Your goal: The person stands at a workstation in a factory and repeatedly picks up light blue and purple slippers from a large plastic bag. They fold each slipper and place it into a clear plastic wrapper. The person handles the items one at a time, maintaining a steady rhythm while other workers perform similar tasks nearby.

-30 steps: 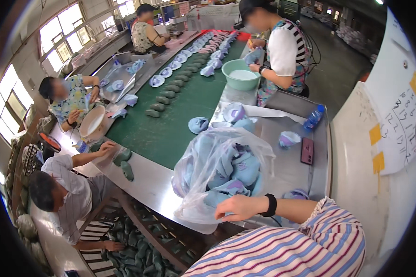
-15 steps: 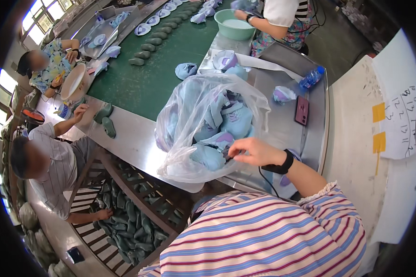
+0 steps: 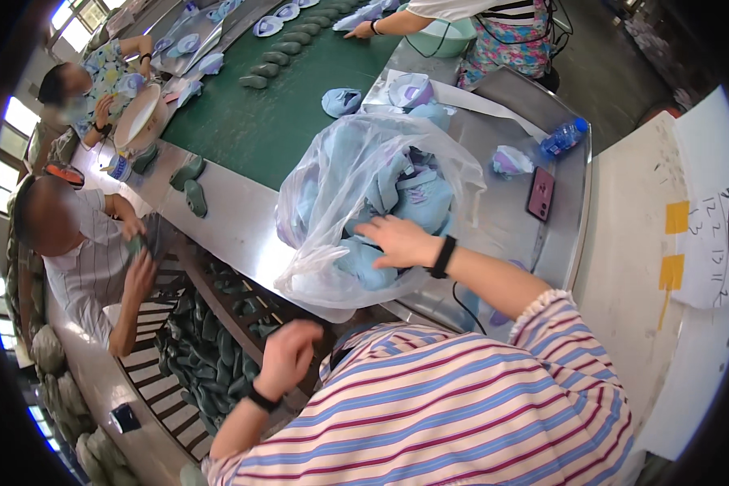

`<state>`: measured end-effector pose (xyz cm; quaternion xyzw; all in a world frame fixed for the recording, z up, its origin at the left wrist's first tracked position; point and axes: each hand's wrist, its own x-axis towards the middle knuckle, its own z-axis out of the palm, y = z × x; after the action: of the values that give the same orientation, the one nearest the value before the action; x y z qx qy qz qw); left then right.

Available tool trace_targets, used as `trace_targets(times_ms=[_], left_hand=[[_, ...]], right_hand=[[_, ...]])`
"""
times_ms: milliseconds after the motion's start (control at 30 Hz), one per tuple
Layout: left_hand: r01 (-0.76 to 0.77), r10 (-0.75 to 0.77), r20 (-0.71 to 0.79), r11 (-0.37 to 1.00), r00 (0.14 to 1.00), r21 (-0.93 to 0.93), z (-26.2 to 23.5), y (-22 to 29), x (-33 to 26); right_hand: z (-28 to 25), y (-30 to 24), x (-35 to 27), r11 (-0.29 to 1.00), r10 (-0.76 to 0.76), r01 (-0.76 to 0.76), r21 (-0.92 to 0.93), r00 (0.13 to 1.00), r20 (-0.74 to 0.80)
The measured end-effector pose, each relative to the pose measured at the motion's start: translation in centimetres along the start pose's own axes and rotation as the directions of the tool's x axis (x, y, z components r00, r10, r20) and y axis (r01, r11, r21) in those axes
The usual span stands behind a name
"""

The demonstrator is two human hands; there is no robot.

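Observation:
A clear plastic bag (image 3: 312, 235) full of light blue shoe uppers (image 3: 421, 202) with purple linings stands open on the metal table. My right hand (image 3: 401, 241) lies over its mouth, fingers spread on the uppers. It has not closed around any of them. Nearer me and to the left, my left hand (image 3: 290, 356) hovers over the edge of a crate, its fingers loosely curled with nothing visible in them. Both wrists wear black bands.
Dark green shoe lasts (image 3: 206, 348) fill the slatted crate (image 3: 211, 283) at lower left. A phone (image 3: 540, 194) and a blue-capped bottle (image 3: 564, 138) lie right of the bag. Several co-workers sit or stand around the green table (image 3: 235, 130). A pale board (image 3: 632, 243) rises on the right.
My right hand has moved left and forward onto the uppers in the bag. My left hand has come into view. The co-worker at left has raised a last from the crate.

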<state>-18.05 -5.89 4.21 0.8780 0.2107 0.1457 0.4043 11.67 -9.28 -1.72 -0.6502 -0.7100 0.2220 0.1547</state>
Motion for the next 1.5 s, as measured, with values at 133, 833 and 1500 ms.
trace_targets(times_ms=[133, 833, 1500], left_hand=[[-0.265, 0.258, 0.068, 0.953, 0.964, 0.145, 2.6, 0.5, 9.7], [0.087, -0.167, 0.039, 0.293, 0.985, -0.952, 1.9, -2.5, 18.5], [0.133, -0.082, 0.112, 0.791, 0.990, -0.597, 5.2, 3.8, 24.0]], right_hand=[[1.1, 3.8, 3.0, 0.995, 0.082, -0.090, 0.038, 0.982, 0.169], [-6.7, 8.1, -9.2, -0.534, 0.566, 0.323, 0.781, 0.823, 0.048], [-9.6, 7.4, -10.0, -0.276, 0.697, 0.303, 0.912, 0.717, -0.027]])
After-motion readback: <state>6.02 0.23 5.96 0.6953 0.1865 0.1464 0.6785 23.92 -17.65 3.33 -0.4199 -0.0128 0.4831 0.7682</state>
